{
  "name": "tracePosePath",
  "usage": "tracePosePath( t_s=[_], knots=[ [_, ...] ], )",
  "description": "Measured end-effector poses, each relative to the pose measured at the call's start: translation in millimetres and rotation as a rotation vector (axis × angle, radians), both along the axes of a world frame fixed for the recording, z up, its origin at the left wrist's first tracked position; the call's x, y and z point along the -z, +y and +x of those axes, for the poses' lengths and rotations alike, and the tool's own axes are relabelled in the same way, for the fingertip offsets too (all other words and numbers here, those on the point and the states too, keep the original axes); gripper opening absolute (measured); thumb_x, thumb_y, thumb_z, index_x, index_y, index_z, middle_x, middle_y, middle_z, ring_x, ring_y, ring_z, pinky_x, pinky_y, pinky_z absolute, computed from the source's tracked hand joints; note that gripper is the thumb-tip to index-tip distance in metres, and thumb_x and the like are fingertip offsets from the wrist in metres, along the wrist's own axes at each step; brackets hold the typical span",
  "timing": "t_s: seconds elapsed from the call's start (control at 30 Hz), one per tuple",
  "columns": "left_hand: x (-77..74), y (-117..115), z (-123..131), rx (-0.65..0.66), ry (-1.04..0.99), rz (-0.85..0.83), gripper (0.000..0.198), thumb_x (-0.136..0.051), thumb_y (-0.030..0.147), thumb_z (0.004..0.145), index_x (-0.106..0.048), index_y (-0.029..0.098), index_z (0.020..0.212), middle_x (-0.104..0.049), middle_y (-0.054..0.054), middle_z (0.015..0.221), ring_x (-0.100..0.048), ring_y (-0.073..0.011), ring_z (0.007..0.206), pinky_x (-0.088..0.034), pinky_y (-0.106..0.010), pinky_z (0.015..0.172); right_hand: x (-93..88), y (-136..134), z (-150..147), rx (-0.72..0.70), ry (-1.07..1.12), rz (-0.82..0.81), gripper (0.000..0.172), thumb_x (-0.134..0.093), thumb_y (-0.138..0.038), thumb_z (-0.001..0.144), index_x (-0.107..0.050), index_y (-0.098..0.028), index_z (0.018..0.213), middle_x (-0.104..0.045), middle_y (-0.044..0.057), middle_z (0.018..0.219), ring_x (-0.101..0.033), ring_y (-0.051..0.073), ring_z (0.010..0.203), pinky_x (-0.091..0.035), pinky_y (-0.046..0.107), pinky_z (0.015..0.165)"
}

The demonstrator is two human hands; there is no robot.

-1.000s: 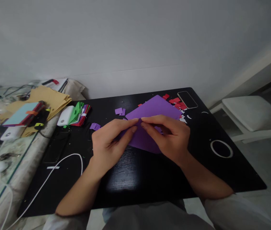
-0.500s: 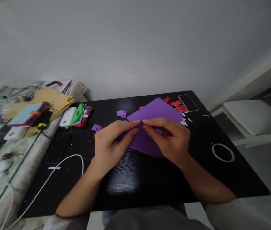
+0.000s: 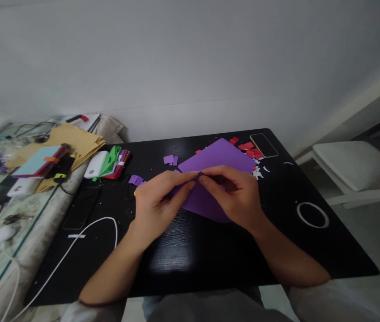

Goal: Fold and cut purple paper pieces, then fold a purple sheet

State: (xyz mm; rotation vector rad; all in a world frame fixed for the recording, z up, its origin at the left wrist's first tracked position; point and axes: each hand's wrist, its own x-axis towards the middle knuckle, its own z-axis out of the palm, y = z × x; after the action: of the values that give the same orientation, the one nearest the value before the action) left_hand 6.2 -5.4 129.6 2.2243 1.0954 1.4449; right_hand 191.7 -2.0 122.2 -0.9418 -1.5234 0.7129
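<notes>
Over a purple sheet of paper (image 3: 218,156), the fingertips of both my hands meet. A small, darker purple paper piece (image 3: 200,173) shows between them, mostly covered by the fingers. Thumb and forefinger of my left hand (image 3: 163,197) pinch it from the left. From the right, my right hand (image 3: 235,192) pinches it too, its other fingers curled. The sheet lies askew on the black table beneath the hands, and the hands hide part of it. Small purple paper squares (image 3: 168,159) lie just beyond my left hand, with more purple pieces (image 3: 136,180) beside its knuckles.
Red paper scraps (image 3: 254,153) and white scraps (image 3: 257,172) lie near a phone (image 3: 264,145) at the back right. A white ring (image 3: 313,214) is on the right. Bundled coloured paper strips (image 3: 111,163), a dark phone (image 3: 81,208) and a white cable (image 3: 104,219) occupy the left.
Both hands stay pinched together over the sheet. The right hand has shifted very slightly left, and the fingertips have moved a little closer together.
</notes>
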Motion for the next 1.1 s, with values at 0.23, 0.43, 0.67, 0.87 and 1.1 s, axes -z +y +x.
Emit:
tracePosePath(
  t_s=[0.23,0.43,0.67,0.87,1.1],
  knots=[
    [-3.8,5.2,-18.4,-0.042,-0.020,-0.203,0.044,-0.080,0.025,0.088,-0.068,0.024,0.130,-0.079,-0.001,0.089,-0.075,-0.0138,0.077,-0.059,-0.022,0.067,-2.7,7.1,8.6,0.212,0.030,0.099,0.007,-0.076,-0.019,0.089,-0.079,-0.025,0.089,-0.079,-0.002,0.080,-0.075,0.016,0.070,-0.064,0.026,0.065],
    [-7.8,19.6,-34.6,0.064,-0.279,-0.378,0.039,-0.085,0.025,0.082,-0.070,0.020,0.118,-0.077,-0.004,0.085,-0.074,-0.0148,0.075,-0.059,-0.024,0.067,1.6,24.1,23.5,0.300,0.141,0.107,0.004,-0.079,-0.022,0.087,-0.079,-0.025,0.088,-0.077,-0.003,0.078,-0.073,0.014,0.069,-0.061,0.024,0.063],
    [10.9,27.9,-9.7,0.131,-0.584,-0.563,0.017,-0.084,0.033,0.083,-0.074,0.019,0.086,-0.071,0.001,0.069,-0.061,-0.0093,0.055,-0.051,-0.021,0.053,12.0,31.4,27.2,0.346,0.180,0.114,0.003,-0.078,-0.027,0.089,-0.079,-0.025,0.088,-0.075,-0.002,0.076,-0.070,0.013,0.068,-0.057,0.024,0.061],
    [17.2,28.6,-7.7,-0.002,-0.702,-0.528,0.016,-0.088,0.033,0.078,-0.081,0.019,0.083,-0.076,-0.001,0.076,-0.064,-0.0093,0.064,-0.052,-0.020,0.062,19.2,35.6,27.9,0.353,0.265,0.087,0.009,-0.080,-0.033,0.089,-0.080,-0.025,0.091,-0.076,-0.001,0.081,-0.071,0.015,0.073,-0.059,0.027,0.068],
    [13.6,28.4,-8.7,-0.184,-0.649,-0.470,0.023,-0.091,0.039,0.074,-0.086,0.021,0.087,-0.078,-0.004,0.078,-0.066,-0.0132,0.068,-0.053,-0.023,0.062,24.4,36.2,23.6,0.370,0.278,0.041,0.015,-0.080,-0.040,0.088,-0.079,-0.025,0.092,-0.075,0.000,0.082,-0.070,0.017,0.074,-0.059,0.032,0.070]
  ],
)
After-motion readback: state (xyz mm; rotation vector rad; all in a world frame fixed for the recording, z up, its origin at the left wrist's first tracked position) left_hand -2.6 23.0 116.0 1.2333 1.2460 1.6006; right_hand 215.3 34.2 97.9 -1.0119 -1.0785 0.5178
